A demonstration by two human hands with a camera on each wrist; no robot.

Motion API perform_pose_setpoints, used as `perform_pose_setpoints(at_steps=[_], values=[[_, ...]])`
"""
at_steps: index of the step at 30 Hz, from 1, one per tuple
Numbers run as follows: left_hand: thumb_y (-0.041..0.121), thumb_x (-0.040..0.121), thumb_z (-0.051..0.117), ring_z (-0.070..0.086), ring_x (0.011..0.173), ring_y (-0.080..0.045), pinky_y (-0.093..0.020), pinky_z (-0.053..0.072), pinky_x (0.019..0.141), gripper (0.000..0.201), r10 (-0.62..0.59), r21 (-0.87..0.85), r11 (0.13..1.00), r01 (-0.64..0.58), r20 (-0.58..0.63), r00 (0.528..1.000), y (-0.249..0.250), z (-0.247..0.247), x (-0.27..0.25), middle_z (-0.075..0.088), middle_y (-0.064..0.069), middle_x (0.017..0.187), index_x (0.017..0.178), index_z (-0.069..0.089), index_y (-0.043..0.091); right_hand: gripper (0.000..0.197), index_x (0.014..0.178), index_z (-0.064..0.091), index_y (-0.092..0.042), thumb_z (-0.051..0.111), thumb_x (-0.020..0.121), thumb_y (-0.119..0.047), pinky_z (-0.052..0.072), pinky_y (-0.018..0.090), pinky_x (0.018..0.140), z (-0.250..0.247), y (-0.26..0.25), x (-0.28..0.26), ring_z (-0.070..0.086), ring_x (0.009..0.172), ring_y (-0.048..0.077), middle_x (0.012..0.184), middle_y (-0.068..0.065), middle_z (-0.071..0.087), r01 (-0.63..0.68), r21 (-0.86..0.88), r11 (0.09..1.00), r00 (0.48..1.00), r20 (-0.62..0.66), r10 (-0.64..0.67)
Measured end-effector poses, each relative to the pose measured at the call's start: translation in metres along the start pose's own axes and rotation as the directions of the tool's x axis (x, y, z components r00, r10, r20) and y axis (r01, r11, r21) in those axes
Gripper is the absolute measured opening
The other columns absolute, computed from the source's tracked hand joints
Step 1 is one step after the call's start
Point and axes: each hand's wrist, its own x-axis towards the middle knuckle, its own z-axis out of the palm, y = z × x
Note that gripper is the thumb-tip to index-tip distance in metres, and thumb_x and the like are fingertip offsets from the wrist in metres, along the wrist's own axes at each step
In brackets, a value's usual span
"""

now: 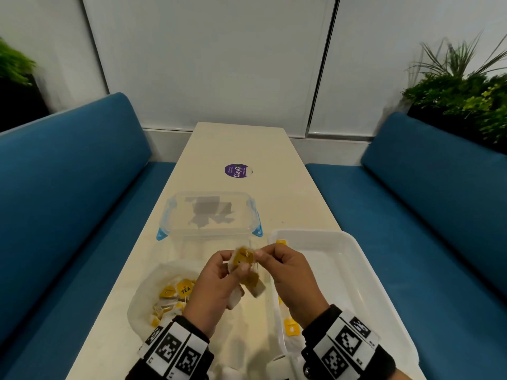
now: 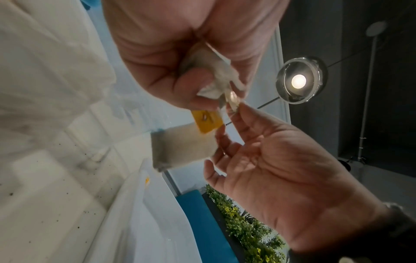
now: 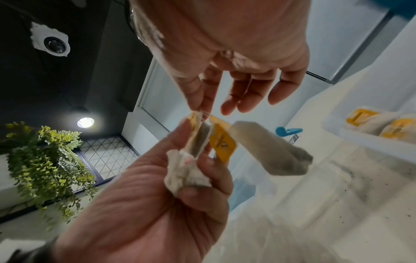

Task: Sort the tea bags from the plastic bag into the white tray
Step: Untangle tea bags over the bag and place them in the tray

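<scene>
My left hand (image 1: pixel 236 266) grips a small bunch of tea bags (image 1: pixel 244 256) above the table, between the plastic bag and the tray. The crumpled bags (image 3: pixel 186 172) are wedged between its thumb and fingers. My right hand (image 1: pixel 259 253) pinches the thin strings at the top of the bunch with thumb and forefinger (image 3: pixel 199 108), its other fingers spread. One tea bag (image 2: pixel 182 146) with a yellow tag (image 2: pixel 207 121) dangles free below the bunch. The plastic bag (image 1: pixel 170 297), at lower left, holds several yellow-tagged tea bags. The white tray (image 1: pixel 343 270) lies to the right.
A few tea bags (image 1: pixel 290 327) lie along the tray's left side. A clear lidded box with blue clips (image 1: pixel 211 215) stands just beyond my hands. A purple round sticker (image 1: pixel 238 170) sits further up the narrow table. Blue benches flank both sides.
</scene>
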Motion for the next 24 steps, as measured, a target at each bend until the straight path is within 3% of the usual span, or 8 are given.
perform_pose_setpoints(at_steps=[2, 5, 8, 11, 14, 19, 22, 24], values=[[0.021, 0.083, 0.067, 0.043, 0.05, -0.012, -0.023, 0.032, 0.046, 0.019, 0.008, 0.051, 0.999, -0.007, -0.027, 1.0, -0.003, -0.007, 0.002, 0.066, -0.007, 0.076, 0.097, 0.06, 0.01, 0.017, 0.074, 0.067, -0.01, 0.062, 0.088, -0.018, 0.044, 0.013, 0.063, 0.002, 0.001, 0.001, 0.052, 0.069, 0.01, 0.072, 0.004, 0.061, -0.007, 0.02, 1.0, 1.0, -0.02, 0.007], [0.033, 0.072, 0.069, 0.051, 0.053, -0.008, -0.025, 0.039, 0.05, 0.028, 0.038, 0.093, 0.995, -0.03, -0.078, 0.996, -0.003, -0.01, 0.004, 0.066, -0.005, 0.081, 0.093, 0.064, 0.015, 0.021, 0.068, 0.065, -0.012, 0.063, 0.088, -0.018, 0.045, 0.015, 0.063, 0.005, 0.002, 0.001, 0.052, 0.065, 0.012, 0.067, 0.004, 0.06, -0.015, 0.008, 1.0, 1.0, -0.014, 0.015], [0.015, 0.084, 0.067, 0.054, 0.062, -0.017, -0.027, 0.042, 0.05, 0.009, 0.084, 0.11, 0.991, -0.074, -0.088, 0.993, 0.0, -0.008, 0.006, 0.064, -0.006, 0.071, 0.079, 0.062, 0.011, 0.019, 0.068, 0.062, -0.012, 0.066, 0.085, -0.019, 0.043, 0.014, 0.063, 0.009, 0.007, 0.0, 0.052, 0.067, 0.011, 0.071, 0.005, 0.06, 0.007, -0.066, 0.998, 1.0, -0.021, -0.009], [0.013, 0.087, 0.06, 0.056, 0.063, -0.017, -0.024, 0.048, 0.049, 0.013, 0.084, 0.061, 0.995, -0.078, -0.104, 0.991, 0.001, -0.006, 0.007, 0.062, -0.008, 0.071, 0.074, 0.06, 0.009, 0.018, 0.088, 0.062, -0.013, 0.068, 0.083, -0.029, 0.047, 0.014, 0.072, 0.011, 0.009, -0.003, 0.057, 0.084, 0.012, 0.091, 0.004, 0.062, -0.005, -0.094, 0.996, 1.0, 0.015, 0.007], [0.011, 0.086, 0.059, 0.059, 0.059, -0.013, -0.024, 0.052, 0.052, 0.012, 0.051, -0.035, 0.998, -0.054, -0.085, 0.995, 0.002, -0.005, 0.007, 0.063, -0.007, 0.069, 0.075, 0.061, 0.006, 0.042, 0.108, 0.052, -0.023, 0.078, 0.075, -0.022, 0.053, 0.03, 0.082, 0.014, 0.011, -0.007, 0.059, 0.09, 0.018, 0.104, 0.004, 0.06, -0.099, -0.025, 0.995, 0.975, 0.197, 0.102], [0.016, 0.084, 0.061, 0.053, 0.058, -0.017, -0.024, 0.047, 0.047, 0.013, 0.01, -0.064, 0.998, -0.017, -0.108, 0.994, 0.002, -0.008, 0.01, 0.058, -0.007, 0.066, 0.077, 0.062, 0.005, 0.042, 0.105, 0.05, -0.023, 0.061, 0.08, 0.009, 0.051, 0.022, 0.067, 0.009, 0.013, -0.007, 0.059, 0.073, 0.015, 0.086, 0.01, 0.059, -0.143, 0.021, 0.989, 0.972, 0.192, 0.137], [0.019, 0.087, 0.061, 0.046, 0.06, -0.019, -0.028, 0.042, 0.057, 0.015, 0.013, 0.005, 1.0, -0.013, -0.152, 0.988, 0.001, -0.013, 0.012, 0.055, -0.01, 0.07, 0.078, 0.063, 0.007, 0.02, 0.097, 0.059, -0.011, 0.06, 0.084, 0.004, 0.049, 0.019, 0.058, 0.0, 0.008, -0.008, 0.058, 0.062, 0.008, 0.074, 0.003, 0.061, -0.137, -0.011, 0.991, 0.973, 0.185, 0.137], [0.019, 0.086, 0.061, 0.047, 0.068, -0.022, -0.034, 0.042, 0.066, 0.016, 0.06, 0.062, 0.997, -0.051, -0.148, 0.987, 0.002, -0.014, 0.012, 0.056, -0.013, 0.073, 0.081, 0.063, 0.003, 0.005, 0.088, 0.061, -0.009, 0.059, 0.088, -0.004, 0.049, 0.023, 0.052, -0.003, 0.003, -0.008, 0.053, 0.056, 0.011, 0.069, 0.003, 0.058, -0.134, -0.034, 0.99, 0.973, 0.182, 0.138]])
